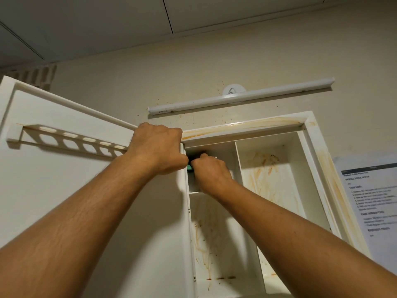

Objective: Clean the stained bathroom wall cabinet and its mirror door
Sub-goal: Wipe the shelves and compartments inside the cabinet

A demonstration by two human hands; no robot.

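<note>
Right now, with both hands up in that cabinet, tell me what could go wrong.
1. The left hand grips the top corner of the open door; leaning on it may strain the hinges.
2. The right hand scrubs with a green sponge in the cramped upper-left compartment; knuckles could bang the divider.
3. Working overhead, loosened orange stain residue could drip toward the face.

Above both hands, fixed to beige wall: long white tube lamp, tilted in view, brand lettering near its left end. Round white hook behind its middle. Brown specks scattered on wall around lamp. Far right of right hand: printed paper sheet stuck to wall, text blurred. Higher up: pale ceiling panels with dark seams.
</note>
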